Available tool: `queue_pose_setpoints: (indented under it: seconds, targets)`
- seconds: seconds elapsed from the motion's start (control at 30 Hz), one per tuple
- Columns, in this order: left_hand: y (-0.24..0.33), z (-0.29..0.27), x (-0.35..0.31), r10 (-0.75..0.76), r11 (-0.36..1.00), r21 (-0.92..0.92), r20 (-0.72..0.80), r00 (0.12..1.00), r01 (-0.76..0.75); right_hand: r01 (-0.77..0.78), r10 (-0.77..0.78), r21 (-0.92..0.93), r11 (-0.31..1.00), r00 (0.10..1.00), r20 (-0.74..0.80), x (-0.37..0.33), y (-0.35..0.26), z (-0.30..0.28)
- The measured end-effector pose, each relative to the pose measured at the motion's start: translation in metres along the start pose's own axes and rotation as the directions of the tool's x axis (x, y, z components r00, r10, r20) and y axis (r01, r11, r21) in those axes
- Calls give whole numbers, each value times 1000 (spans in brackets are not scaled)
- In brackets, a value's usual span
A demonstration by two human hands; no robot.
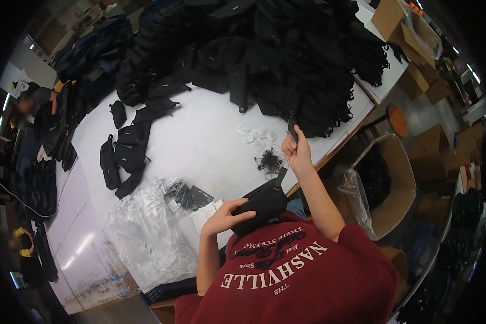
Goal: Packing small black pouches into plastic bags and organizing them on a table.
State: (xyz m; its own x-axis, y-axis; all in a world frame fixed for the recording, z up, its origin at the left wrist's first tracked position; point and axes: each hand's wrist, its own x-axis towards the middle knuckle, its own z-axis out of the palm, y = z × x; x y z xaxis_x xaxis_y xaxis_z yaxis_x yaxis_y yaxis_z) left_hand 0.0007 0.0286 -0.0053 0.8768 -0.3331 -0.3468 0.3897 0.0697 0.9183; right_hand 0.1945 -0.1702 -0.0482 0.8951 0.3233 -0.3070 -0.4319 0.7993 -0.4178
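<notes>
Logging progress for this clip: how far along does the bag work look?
Looks early. Done, apparently: a few black bags laid out flat on the white table. In hand: the left hand grips a small black bag while the right hand pulls its strap upward. Left: the big heap of black bags behind.

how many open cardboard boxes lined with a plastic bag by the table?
1. The open cardboard box with a clear plastic liner sits on the floor right of the white table, beside the person's right hand. Other boxes further right look closed; some may be hidden.
</notes>
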Motion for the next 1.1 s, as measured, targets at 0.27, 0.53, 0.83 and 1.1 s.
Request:
queue_pose_setpoints:
  seconds: [0.27,0.53,0.83,1.1]
  targets:
    - [-2,3,3,30,999,21,3,1000,-30,411,-626,-672,616,773,-101,15,8,4]
    - [1,2,3,-10,1000,3,4,1000,10,173,-322,-451,876,904,-280,-3,-3,22]
    - [-1,2,6,-14,999,-40,28,1000,15,242,-341,-371,896,912,-228,4,0,2]
    - [-5,-3,4,-9,998,-64,28,1000,11,247,-396,-455,856,879,-267,-3,-5,22]
